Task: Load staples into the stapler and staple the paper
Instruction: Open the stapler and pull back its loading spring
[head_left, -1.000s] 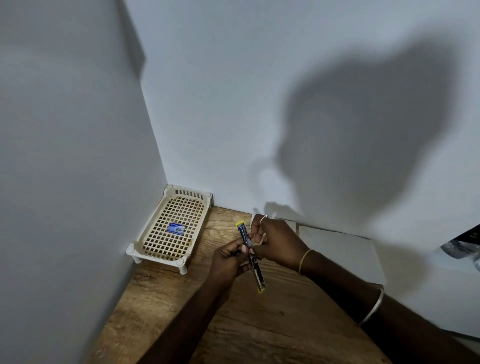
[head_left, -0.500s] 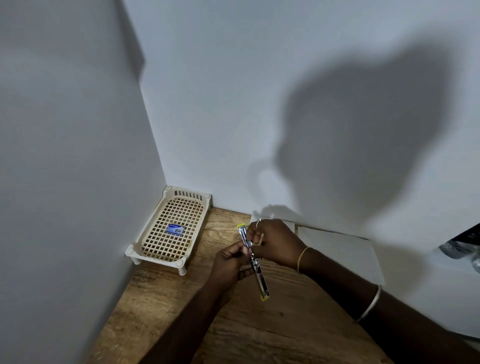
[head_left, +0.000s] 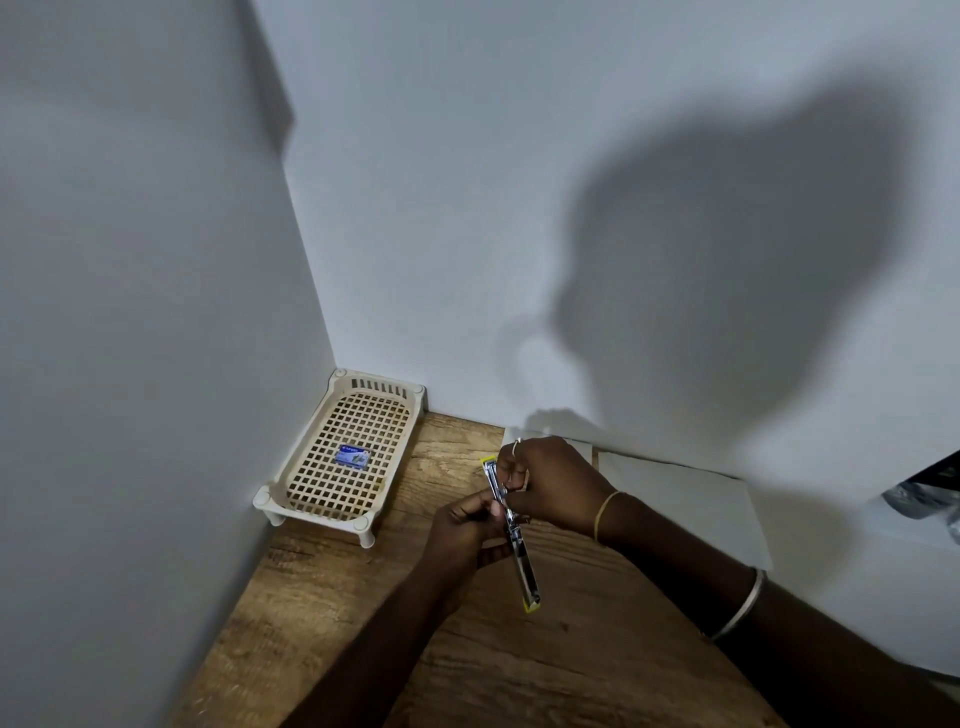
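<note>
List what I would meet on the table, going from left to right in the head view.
Cream plastic tray → left hand → stapler → right hand → white paper.

Both forearms reaching in from below, left hand (head_left: 462, 525) and right hand (head_left: 556, 488) close together, fingers of each curled, pinching the stapler (head_left: 524, 566) between them

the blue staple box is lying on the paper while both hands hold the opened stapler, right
No. The head view shows the blue staple box lying in the cream lattice tray, not on the paper. The left hand and right hand do hold the opened stapler.
</note>
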